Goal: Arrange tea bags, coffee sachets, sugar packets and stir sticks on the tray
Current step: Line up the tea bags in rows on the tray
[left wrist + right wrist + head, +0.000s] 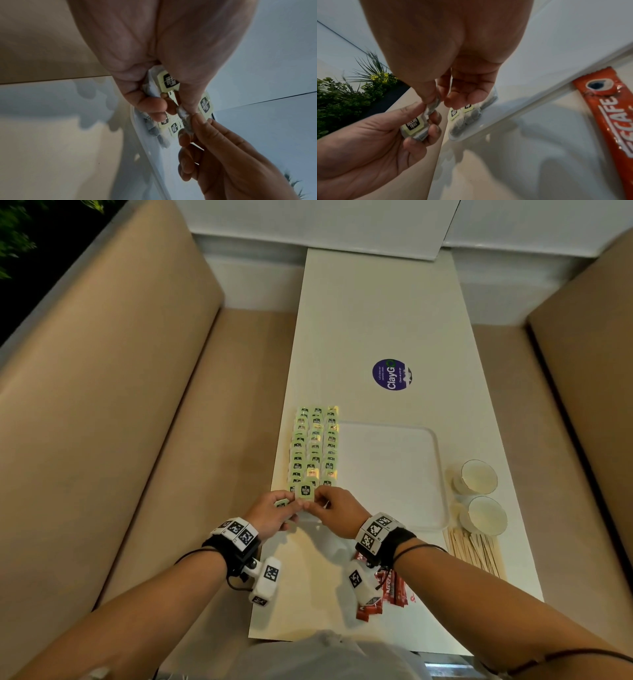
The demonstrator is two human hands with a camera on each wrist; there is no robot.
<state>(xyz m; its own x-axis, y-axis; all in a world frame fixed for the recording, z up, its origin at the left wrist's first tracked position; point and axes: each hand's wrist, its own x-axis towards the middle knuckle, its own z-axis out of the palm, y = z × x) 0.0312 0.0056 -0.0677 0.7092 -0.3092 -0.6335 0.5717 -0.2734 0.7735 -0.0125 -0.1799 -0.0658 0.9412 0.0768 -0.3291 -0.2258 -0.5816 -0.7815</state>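
Note:
Several green-tagged tea bags (315, 446) lie in three rows on the left part of the white tray (424, 440). At the tray's near left corner my two hands meet. My left hand (291, 506) holds a small stack of tea bags (413, 124) in curled fingers. My right hand (317, 501) pinches the end of one tea bag (305, 491) between thumb and forefinger, and the left thumb (412, 108) touches the same bag. Red coffee sachets (387, 590) lie on the table under my right wrist. Wooden stir sticks (476, 553) lie right of the tray.
Two paper cups (478, 475) (486, 515) stand right of the tray, above the sticks. A round purple sticker (392, 374) is on the narrow white table (376, 302). Tan bench seats flank the table on both sides. One coffee sachet (611, 119) lies against the tray's near rim.

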